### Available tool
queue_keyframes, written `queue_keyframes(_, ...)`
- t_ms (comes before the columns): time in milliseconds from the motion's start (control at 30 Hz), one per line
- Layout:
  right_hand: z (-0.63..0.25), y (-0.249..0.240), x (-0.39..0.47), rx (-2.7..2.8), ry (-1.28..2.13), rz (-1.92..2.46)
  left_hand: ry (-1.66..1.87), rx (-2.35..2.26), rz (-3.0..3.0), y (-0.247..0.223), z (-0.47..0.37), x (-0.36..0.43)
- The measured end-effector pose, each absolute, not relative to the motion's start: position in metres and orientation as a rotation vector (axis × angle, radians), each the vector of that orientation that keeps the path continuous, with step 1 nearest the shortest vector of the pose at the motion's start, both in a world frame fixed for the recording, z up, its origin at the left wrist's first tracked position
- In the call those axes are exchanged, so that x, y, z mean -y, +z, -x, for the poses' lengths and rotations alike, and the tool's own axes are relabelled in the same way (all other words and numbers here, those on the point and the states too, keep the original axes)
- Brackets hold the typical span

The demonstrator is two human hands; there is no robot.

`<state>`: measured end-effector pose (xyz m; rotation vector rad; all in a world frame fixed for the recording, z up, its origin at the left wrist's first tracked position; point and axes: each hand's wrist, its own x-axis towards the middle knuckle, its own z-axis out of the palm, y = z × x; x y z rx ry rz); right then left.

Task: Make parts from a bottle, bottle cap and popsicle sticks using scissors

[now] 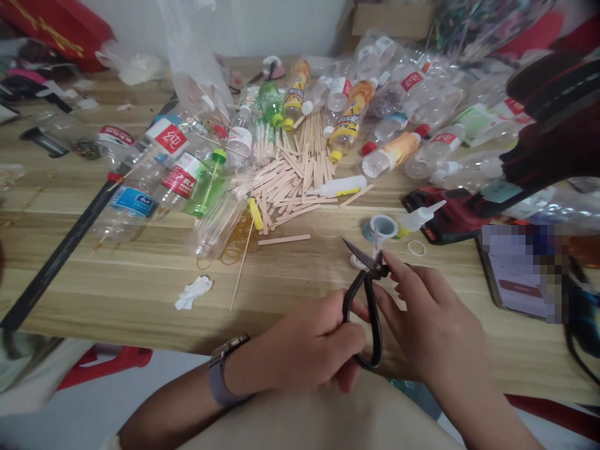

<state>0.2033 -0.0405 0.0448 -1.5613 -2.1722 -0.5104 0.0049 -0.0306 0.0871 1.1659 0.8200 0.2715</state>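
Black-handled scissors are in my left hand, its fingers closed through and around the handle loops. Their dark blades point away from me, over the table's front part. Beside the pivot, the thumb and fingers of my right hand are pinched together. Whatever sits between those fingertips is too small or hidden to name. Just beyond the blades stand a roll of tape and a small white-nozzled glue bottle. A small white round item lies partly behind the scissors.
Wooden craft sticks lie heaped mid-table, with a white glue tube on them. Plastic bottles crowd the back and left. To the right are a red-and-black power tool and a phone. Crumpled white tissue lies front left.
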Motion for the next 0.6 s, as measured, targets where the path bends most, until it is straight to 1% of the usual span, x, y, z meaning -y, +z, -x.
queue_keyframes(67,-0.196,0.047,0.035,2.203,-0.536,1.564,0.296,-0.825,-1.187,0.089,-0.011,0.03)
queue_keyframes(100,-0.194,0.047,0.031,2.226,-0.47,1.575,0.316,-0.84,-1.222,0.09,-0.013,0.031)
queue_keyframes(233,-0.193,0.05,0.015,2.193,0.012,1.664,0.444,-0.878,-1.372,0.089,-0.013,0.034)
queue_keyframes(333,-0.195,0.059,0.006,2.0,0.204,1.701,0.53,-0.937,-1.301,0.081,-0.011,0.035)
queue_keyframes(400,-0.19,0.068,0.005,1.584,0.556,1.641,0.675,-0.937,-1.117,0.071,-0.015,0.032)
queue_keyframes(467,-0.18,0.076,0.007,1.143,0.935,1.434,0.885,-0.796,-0.728,0.059,-0.024,0.028)
queue_keyframes(533,-0.168,0.079,0.01,0.915,1.217,1.167,0.906,-0.625,-0.331,0.048,-0.035,0.025)
queue_keyframes(600,-0.159,0.079,0.013,0.88,1.422,0.978,0.844,-0.508,-0.142,0.04,-0.042,0.024)
